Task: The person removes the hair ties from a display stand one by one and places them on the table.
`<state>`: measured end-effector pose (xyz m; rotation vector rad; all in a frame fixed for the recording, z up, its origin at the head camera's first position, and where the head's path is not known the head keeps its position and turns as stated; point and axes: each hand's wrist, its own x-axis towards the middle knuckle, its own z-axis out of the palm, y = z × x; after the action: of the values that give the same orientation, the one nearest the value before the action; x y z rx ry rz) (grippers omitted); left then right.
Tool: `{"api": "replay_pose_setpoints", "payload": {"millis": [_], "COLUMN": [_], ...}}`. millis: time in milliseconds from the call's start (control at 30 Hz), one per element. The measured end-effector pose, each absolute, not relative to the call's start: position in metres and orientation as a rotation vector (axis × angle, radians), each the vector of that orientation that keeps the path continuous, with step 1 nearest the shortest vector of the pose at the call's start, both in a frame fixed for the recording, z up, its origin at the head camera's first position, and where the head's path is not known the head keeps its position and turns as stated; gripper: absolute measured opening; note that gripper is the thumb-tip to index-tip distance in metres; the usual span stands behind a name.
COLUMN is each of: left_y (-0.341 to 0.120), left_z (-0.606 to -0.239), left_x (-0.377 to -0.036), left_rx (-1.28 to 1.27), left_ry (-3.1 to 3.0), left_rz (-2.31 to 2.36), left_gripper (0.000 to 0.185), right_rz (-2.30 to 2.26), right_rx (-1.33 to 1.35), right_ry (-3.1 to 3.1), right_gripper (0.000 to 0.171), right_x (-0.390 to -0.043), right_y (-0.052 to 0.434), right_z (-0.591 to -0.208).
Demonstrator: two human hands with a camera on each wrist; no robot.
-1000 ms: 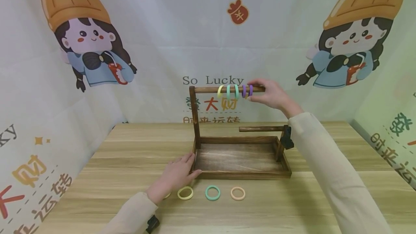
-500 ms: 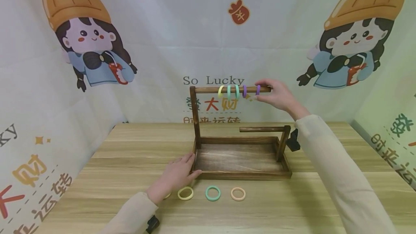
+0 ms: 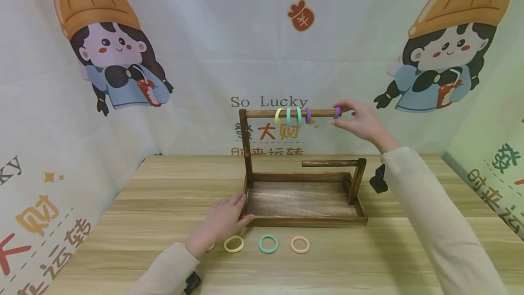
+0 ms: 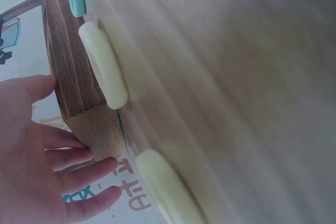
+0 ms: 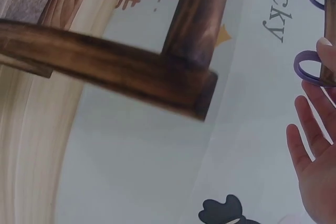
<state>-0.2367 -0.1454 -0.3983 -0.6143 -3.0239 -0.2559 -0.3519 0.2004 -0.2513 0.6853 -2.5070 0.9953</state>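
A dark wooden stand (image 3: 304,221) has a tray base and a top rod (image 3: 262,113). Yellow, green, green and purple rings (image 3: 288,115) hang on the rod. My right hand (image 3: 339,117) pinches a second purple ring (image 3: 337,113) at the rod's free right end; in the right wrist view that purple ring (image 5: 310,66) sits by my fingertips (image 5: 310,129). My left hand (image 3: 239,208) rests with straight fingers against the tray's front left corner, which the left wrist view shows as the tray corner (image 4: 79,77) beside my fingers (image 4: 79,179).
On the table in front of the tray lie a yellow ring (image 3: 233,243), a green ring (image 3: 268,243) and a peach ring (image 3: 299,244); another is partly hidden under my left wrist. A lower rod (image 3: 331,163) juts from the short right post. A printed cloth backdrop surrounds the table.
My right hand has slid the purple ring rightwards along the top rod, away from the other rings, out to the rod's free end. My left hand has stayed put.
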Motion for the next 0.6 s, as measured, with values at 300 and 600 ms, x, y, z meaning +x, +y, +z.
{"api": "replay_pose_setpoints", "payload": {"millis": [300, 600], "left_y": [-0.146, -0.145], "left_z": [-0.398, -0.398], "left_x": [-0.237, -0.236], "left_rx": [-0.624, -0.629], "left_ry": [-3.020, -3.013], "left_rz": [-0.254, -0.239], "left_gripper": [0.065, 0.066], "right_rz": [1.008, 1.050], "right_rx": [0.639, 0.528], "right_ry": [-2.458, -2.412], "right_gripper": [0.038, 0.039], "right_x": [-0.349, -0.343], "right_y": [0.212, 0.226], "right_z": [-0.255, -0.260]}}
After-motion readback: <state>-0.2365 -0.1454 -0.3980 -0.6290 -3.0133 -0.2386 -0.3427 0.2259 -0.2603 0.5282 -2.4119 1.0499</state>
